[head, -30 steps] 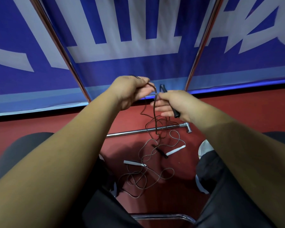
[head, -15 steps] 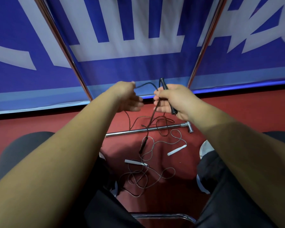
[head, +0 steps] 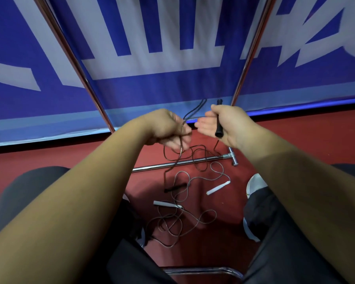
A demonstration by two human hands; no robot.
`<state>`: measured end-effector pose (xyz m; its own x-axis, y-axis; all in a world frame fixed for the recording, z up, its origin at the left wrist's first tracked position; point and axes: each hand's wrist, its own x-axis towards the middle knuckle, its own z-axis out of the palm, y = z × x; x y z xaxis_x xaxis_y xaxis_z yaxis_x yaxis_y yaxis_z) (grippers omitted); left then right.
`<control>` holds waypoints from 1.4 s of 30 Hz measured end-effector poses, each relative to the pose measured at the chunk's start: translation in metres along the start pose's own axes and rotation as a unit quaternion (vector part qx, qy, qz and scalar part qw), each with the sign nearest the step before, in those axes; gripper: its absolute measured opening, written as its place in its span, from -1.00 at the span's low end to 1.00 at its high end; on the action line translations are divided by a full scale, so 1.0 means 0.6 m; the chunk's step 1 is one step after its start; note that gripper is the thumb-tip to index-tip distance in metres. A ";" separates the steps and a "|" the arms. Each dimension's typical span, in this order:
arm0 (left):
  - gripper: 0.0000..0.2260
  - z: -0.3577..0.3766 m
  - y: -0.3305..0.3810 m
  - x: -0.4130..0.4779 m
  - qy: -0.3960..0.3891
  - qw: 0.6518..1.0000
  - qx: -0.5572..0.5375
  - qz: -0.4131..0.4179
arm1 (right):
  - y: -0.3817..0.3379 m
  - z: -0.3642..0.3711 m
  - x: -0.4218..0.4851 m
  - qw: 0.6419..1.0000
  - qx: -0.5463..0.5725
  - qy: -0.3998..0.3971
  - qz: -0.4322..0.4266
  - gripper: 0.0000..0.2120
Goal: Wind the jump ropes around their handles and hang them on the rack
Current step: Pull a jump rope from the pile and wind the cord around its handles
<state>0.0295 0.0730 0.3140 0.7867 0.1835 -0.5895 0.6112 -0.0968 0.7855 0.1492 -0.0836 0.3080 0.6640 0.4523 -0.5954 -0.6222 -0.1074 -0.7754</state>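
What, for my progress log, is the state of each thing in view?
Right hand: grips the black handle, upright.
Left hand: holds the dark rope, fingers curled.
Dark rope: unwound, trailing down in loops.
Other black handle: down near the floor, free.
White handles: on the floor, rope loose.

Hands: two, left hand [head: 168, 128] and right hand [head: 223, 121].
Black handles: two, one black handle [head: 219, 128] held, one [head: 175, 187] on the floor.
White handles: two, right white handle [head: 217, 187], nearer left white handle [head: 167, 204].
Ropes: two, dark rope [head: 194, 110] and grey rope [head: 225, 172].
Rack uprights: two, left upright [head: 74, 56], right upright [head: 252, 48].
Rack floor bar [head: 172, 164]: one.
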 end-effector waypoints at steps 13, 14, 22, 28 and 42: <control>-0.90 -0.044 0.021 0.013 0.191 0.853 -0.479 0.088 | 0.034 0.027 -0.031 0.964 -0.202 -0.164 0.045 -0.62; -0.93 -0.054 0.018 0.014 0.198 0.840 -0.497 0.089 | 0.032 0.026 -0.032 0.966 -0.196 -0.167 0.028 -0.65; -0.72 -0.037 -0.008 0.006 0.087 0.992 -0.041 -0.078 | 0.015 0.029 -0.034 0.988 -0.044 -0.136 -0.055 -0.86; -0.59 0.005 -0.017 -0.013 -0.141 0.983 0.093 -0.071 | 0.002 0.022 -0.015 0.994 0.063 -0.039 -0.077 -0.86; -0.90 0.003 0.018 -0.008 0.032 0.988 -0.146 0.029 | 0.024 0.005 -0.015 0.978 -0.186 -0.082 0.041 -0.65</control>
<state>0.0326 0.0693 0.3246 0.8063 0.2486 -0.5367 0.5072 0.1762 0.8436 0.1330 -0.0863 0.3029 0.5242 0.5612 -0.6406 -0.4556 -0.4507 -0.7676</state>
